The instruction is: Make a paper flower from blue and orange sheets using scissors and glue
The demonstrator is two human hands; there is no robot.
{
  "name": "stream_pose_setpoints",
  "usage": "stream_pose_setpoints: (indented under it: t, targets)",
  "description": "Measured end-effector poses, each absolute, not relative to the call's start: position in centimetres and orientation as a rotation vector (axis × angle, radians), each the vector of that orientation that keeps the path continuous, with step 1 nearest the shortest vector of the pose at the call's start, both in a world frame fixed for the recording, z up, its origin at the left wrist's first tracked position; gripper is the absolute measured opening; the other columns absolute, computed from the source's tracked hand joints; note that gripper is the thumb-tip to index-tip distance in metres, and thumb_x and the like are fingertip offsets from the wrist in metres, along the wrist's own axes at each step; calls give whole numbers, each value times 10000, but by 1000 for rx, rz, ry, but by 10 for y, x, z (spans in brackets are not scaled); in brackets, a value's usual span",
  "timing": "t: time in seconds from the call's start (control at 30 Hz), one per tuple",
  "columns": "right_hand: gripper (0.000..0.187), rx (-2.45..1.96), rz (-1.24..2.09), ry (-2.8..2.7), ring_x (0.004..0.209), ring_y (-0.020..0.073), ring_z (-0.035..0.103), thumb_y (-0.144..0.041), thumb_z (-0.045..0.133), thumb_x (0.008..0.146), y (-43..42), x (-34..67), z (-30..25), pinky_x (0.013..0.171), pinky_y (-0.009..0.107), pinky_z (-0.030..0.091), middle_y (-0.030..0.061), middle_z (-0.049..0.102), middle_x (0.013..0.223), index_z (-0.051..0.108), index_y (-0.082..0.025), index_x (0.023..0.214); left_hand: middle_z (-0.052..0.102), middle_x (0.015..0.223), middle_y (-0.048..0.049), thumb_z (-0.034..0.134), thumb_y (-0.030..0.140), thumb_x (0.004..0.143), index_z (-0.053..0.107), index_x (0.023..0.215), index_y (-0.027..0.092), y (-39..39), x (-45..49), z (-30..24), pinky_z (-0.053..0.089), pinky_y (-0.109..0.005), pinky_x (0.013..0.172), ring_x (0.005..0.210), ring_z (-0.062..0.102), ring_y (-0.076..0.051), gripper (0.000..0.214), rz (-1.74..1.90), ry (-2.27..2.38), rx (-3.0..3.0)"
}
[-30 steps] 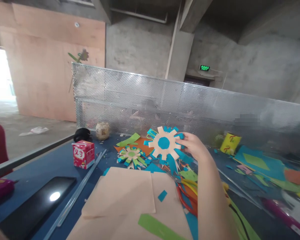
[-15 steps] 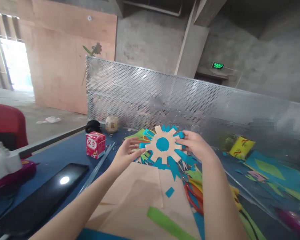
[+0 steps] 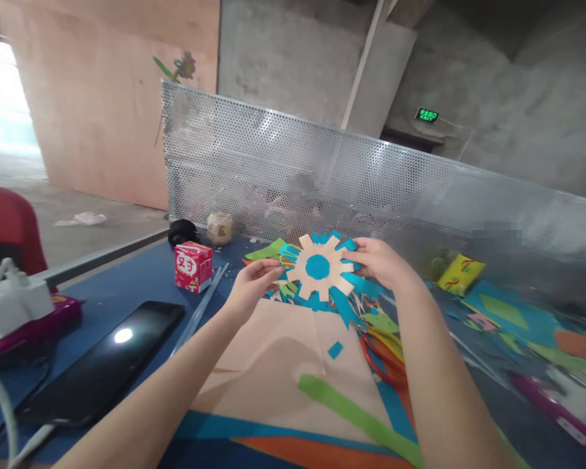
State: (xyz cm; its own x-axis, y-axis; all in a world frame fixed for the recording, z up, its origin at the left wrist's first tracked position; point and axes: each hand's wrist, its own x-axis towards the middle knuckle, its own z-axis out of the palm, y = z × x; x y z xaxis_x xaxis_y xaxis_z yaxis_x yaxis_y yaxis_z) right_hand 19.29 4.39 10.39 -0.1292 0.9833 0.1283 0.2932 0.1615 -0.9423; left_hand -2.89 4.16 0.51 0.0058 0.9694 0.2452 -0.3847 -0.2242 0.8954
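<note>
Between my hands is a flower-shaped paper cutout (image 3: pixel 300 268), peach with square petals, a jagged blue centre and blue pieces showing around the rim. My right hand (image 3: pixel 381 262) pinches its right edge, fingertips partly behind it. At the left edge, my left hand (image 3: pixel 254 286) has thumb and fingers drawn together on the cutout's side; the exact contact is small and partly hidden. Below lies a large peach sheet (image 3: pixel 273 339), with a green paper strip (image 3: pixel 351 407) and a small blue scrap (image 3: pixel 335 350) on it. Scissors with red and yellow handles (image 3: pixel 383 352) rest beside my right forearm.
To the left are a red box (image 3: pixel 193 267), a black phone (image 3: pixel 107 365) and a purple power strip (image 3: pixel 63 317). A jar (image 3: pixel 219 228) stands near the perforated metal partition (image 3: pixel 254 143). At right lie a yellow packet (image 3: pixel 461 274) and coloured paper sheets (image 3: pixel 498 309).
The view has shifted slightly, showing more of the table's near side. My left hand's fingers have closed in at the cutout's left edge. My right hand keeps its hold.
</note>
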Motion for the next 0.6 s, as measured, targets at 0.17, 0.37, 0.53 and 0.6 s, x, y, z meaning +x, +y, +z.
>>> stream_pose_setpoints:
  t: [0.17,0.37,0.53,0.6]
  targets:
    - [158,-1213,972,-1448,616,149,623,-182,682,630,36,217,105,494,240,525,28,669,747,629,-173,779,643,737,-44,619,415,673,596,817,150,38,-26,5,422,-244,581,671,607,-148,302,1394,871,1229]
    - [131,-1182,1049,-1068,548,122,612,-145,659,625,23,253,69,493,200,508,0,660,629,641,-177,750,656,732,-55,522,360,717,626,814,189,30,-21,-11,428,-290,642,690,599,-190,222,1076,1194,2092]
    - [48,-1187,1078,-972,507,91,592,-184,642,647,29,259,34,447,162,481,-25,638,588,596,-199,645,464,1301,-147,529,477,698,480,1220,184,15,-5,-24,292,-500,940,1195,394,-343,600,484,1180,2622]
    - [71,-1168,1071,-971,538,104,606,-202,651,639,34,255,23,457,169,488,-23,638,587,581,-203,631,398,1352,-152,495,500,721,442,1262,173,12,-3,-25,255,-530,961,1250,314,-357,635,291,1167,2696]
